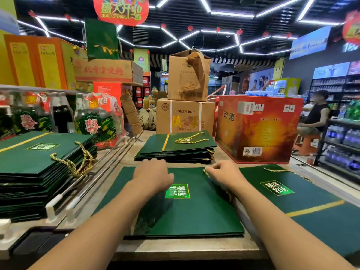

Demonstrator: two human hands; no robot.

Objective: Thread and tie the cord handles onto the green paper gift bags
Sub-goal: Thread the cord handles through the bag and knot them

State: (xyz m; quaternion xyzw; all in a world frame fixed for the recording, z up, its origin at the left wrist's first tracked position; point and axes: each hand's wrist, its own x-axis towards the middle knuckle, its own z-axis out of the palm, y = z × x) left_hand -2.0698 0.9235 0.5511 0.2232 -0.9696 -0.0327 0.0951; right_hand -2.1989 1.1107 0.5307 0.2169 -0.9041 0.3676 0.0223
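Flat in centre of frame lies a green bag (194, 215), logo side up, on the counter (187, 248), top edge pointing away toward upper part of pic. Palm down on its upper-left part rests the left hand (153, 176), fingers stretched fwd & fairly flat, reaching the top edge, gripping nothing. At the top edge, right of centre, the right hand (224, 173) has thumb & fingertips nipped together on a gold cord (206, 173). A short bit of cord pokes out left of the fingers. Can't tell if it passes thru a hole.

Lower right of frame: a second bag (311, 207), flat, w/ its own cord lying along its far edge. Just beyond the hands, mid-frame: a low stack of bags (175, 151), a cord loop resting on top. Left side: a taller stack (35, 172) w/ several cords hanging over its right edge. Right of centre: a red carton (257, 129). Behind the low stack: two cardboard boxes (185, 117), one on the other. Far right edge: a seated person (315, 115).
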